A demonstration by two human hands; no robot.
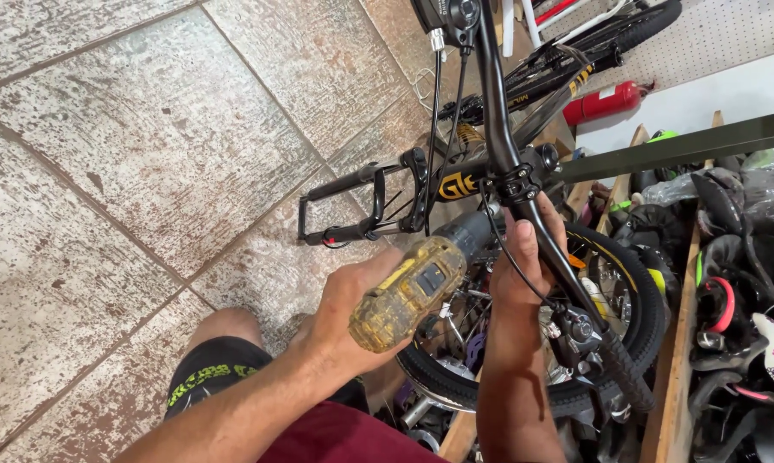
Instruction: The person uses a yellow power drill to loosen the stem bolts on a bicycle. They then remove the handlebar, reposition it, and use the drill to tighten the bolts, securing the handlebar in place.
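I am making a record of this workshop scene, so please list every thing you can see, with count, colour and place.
Handlebar: one, black, runs from top centre down to the right.
Brake lever: one, black and silver, low on the handlebar.
Bicycle frame and fork: one, black with yellow marks, centre.
Tyre: one, black with a yellow rim stripe, under the handlebar.
Fire extinguisher: one, red, lying at upper right.
Helmets and gear: many, mixed colours, in wooden bins at right.
Floor tiles: worn white and brown, left.
Tool handle: one, clear yellow, centre.
Left hand: grips the tool handle.
Right hand: fingers wrapped around the handlebar.
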